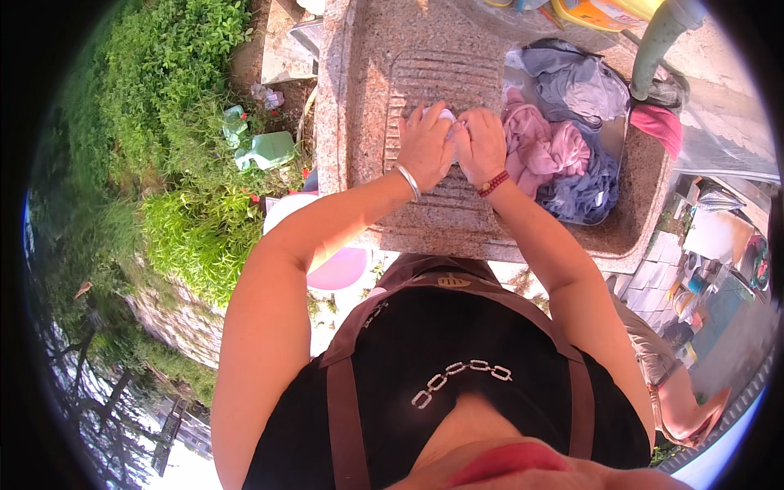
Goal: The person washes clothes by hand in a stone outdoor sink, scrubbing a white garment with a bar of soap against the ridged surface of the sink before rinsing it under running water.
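My left hand (425, 149), with a silver bangle at the wrist, and my right hand (483, 145), with a red beaded bracelet, meet over the ridged stone washboard (445, 82). Between them a bit of pale whitish-lilac cloth (447, 115) shows; most of it is hidden under the fingers. Both hands are closed on it and press close together. Just right of my right hand, a heap of wet laundry lies in the sink basin (645, 175): a pink garment (555, 151), a grey-blue garment (580, 86) and a dark blue one (584, 192).
A green pipe (653, 53) stands at the basin's far right, beside a bright pink cloth (657, 126). A yellow-orange package (600, 12) sits on the far ledge. Left of the sink are a pink basin (339, 269), green plastic jugs (268, 150) and plants. Another person (686, 400) is at lower right.
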Tool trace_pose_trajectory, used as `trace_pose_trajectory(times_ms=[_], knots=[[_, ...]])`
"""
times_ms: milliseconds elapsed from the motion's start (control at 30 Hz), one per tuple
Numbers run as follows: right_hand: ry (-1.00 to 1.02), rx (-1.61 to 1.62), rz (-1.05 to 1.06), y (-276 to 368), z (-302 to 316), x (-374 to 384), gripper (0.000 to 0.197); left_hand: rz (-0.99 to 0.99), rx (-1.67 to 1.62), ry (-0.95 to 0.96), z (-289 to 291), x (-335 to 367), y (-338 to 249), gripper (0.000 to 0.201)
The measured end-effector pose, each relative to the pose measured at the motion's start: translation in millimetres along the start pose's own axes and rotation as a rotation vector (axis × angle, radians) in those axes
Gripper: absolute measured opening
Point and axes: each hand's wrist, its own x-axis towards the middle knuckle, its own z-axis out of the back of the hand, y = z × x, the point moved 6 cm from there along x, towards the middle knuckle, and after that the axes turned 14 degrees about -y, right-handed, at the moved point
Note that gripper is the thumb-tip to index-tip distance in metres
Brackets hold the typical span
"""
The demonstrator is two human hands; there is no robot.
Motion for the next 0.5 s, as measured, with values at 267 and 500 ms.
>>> trace_pose_trajectory(times_ms=[267,500], knots=[[-0.306,-0.339,0.127,-42,-34,94,0.013,-0.134,0.202,-0.319,-18,92,7,0.028],[-0.052,-0.033,0.105,-16,-20,38,0.016,-0.030,0.065,-0.178,-17,36,21,0.031]])
